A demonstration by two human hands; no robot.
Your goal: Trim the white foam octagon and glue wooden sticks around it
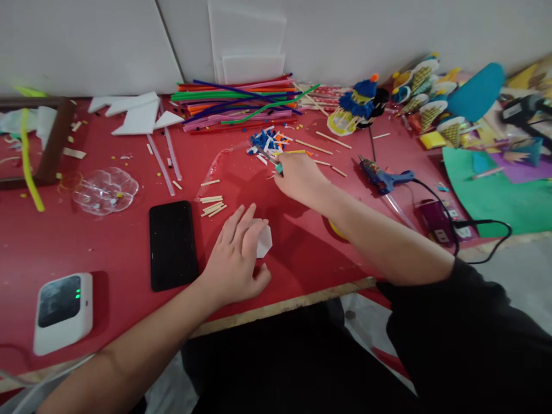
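Fingers (240,223) of left hand (236,260) spread wide and laid flat, palm down, close to table edge, tips covering one side of white folded paper piece (264,241); paper pinned against red tabletop (107,253), uncovered corner pointing right. Just left of that hand: black smartphone (172,244), face up, long axis running away from edge; further left, white boxy device with green lights (62,310). Beyond left fingertips: short cut wooden sticks (212,205), lying roughly crosswise, clear of both hands. Right hand (301,179) further out, extended forward and leftward over table, fingers curled tight around thin teal-tipped tool (279,167); kind of tool not determinable. Tool end directed up and left at heap of blue, white and orange cut bits (264,141), just beyond it; contact not confirmed. Right hand clearly nearer heap than left. Nothing between tool and heap; thin yellow-orange stick (294,152) alongside knuckles. Off to right: blue hot glue gun (383,177), cable trailing, well apart. At far side: bundle of long coloured straws (237,103), lengthwise along white wall (345,34).
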